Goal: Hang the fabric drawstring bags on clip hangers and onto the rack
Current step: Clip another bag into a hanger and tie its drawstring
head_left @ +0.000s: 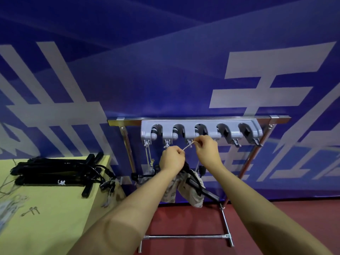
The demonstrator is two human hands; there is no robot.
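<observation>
A grey holder strip point(201, 126) with several round slots and small hooks is fixed on the metal rack point(198, 119). My left hand point(172, 160) and my right hand point(207, 149) each pinch an end of a pale drawstring point(188, 145), stretched between them just under the third hook. A patterned fabric bag point(191, 192) on a black clip hanger point(195, 181) dangles below my hands. Another bag point(150, 171) hangs by its cord from the first hook. My forearms partly hide the bags.
A yellow-green table point(46, 218) stands at the left with a pile of black clip hangers point(55, 173), more cords and small metal bits. A blue banner wall rises behind the rack. The rack's legs and crossbar point(185, 236) rest on red floor.
</observation>
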